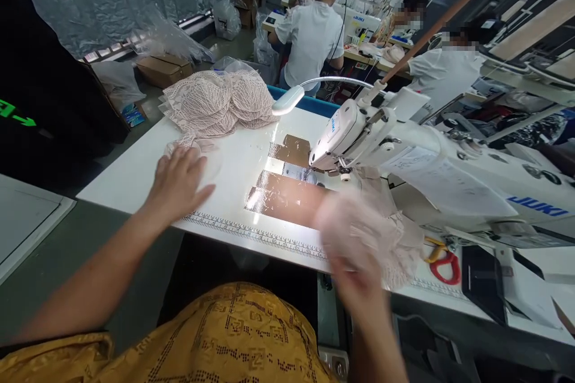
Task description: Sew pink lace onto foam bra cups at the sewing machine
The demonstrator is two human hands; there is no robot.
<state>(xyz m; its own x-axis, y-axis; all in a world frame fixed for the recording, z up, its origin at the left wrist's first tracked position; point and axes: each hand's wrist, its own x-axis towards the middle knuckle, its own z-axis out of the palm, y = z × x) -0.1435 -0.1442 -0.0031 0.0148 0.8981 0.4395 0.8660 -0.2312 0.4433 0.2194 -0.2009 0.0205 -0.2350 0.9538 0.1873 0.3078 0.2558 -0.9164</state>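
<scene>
My left hand (177, 182) lies flat on the white table (135, 179), fingers stretched out, touching a small pale lace piece (191, 145) at its fingertips. Behind it sits a pile of pink lace bra cups (215, 102). My right hand (354, 239) is smeared by motion in front of the white sewing machine (404, 155). It is in among a pink lace piece (390, 233) that trails under the machine head. Its fingers cannot be made out.
A gooseneck lamp (287, 100) lights the needle plate area (287, 182). Red-handled scissors (444, 263) and a dark phone (483, 281) lie on the right. A ruler strip (251, 233) runs along the table's front edge. Other people in white shirts (312, 36) work at machines behind.
</scene>
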